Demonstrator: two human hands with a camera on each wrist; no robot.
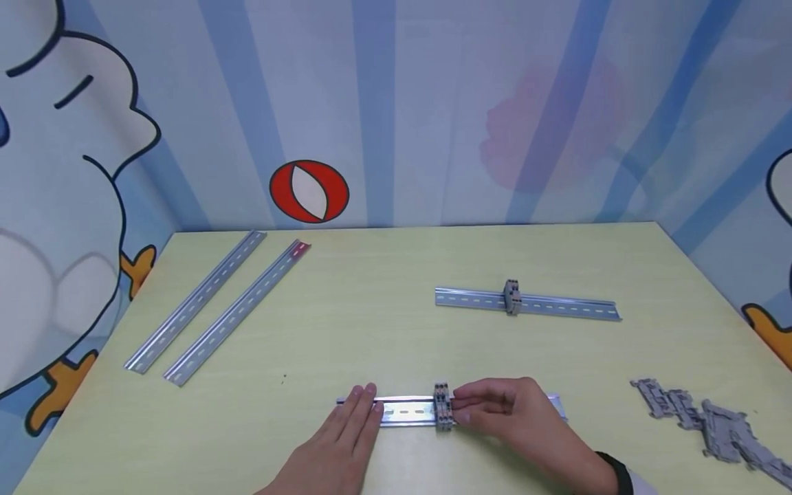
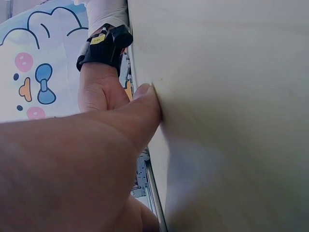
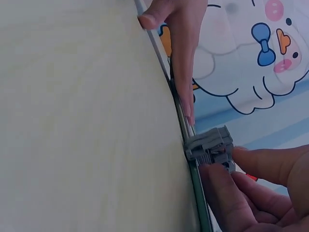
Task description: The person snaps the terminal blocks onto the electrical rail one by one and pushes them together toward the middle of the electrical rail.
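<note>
In the head view, a slotted metal DIN rail [image 1: 407,412] lies across the front of the table. My left hand [image 1: 346,440] rests on its left part with fingers straight. A small stack of grey terminal blocks [image 1: 443,407] sits across the rail near its middle. From the right, my right hand [image 1: 520,416] holds the stack with curled fingers and thumb at its side, covering part of the rail. The right wrist view shows the grey terminal blocks [image 3: 211,145] on the rail, thumb [image 3: 256,164] and fingertips against them.
Two long DIN rails [image 1: 198,299] [image 1: 238,313] lie slanted at the left. Another rail [image 1: 563,306] at the back right carries a grey terminal block [image 1: 511,297]. Grey plastic pieces [image 1: 720,426] lie at the right edge. A printed cloth wall [image 1: 421,124] stands behind the table.
</note>
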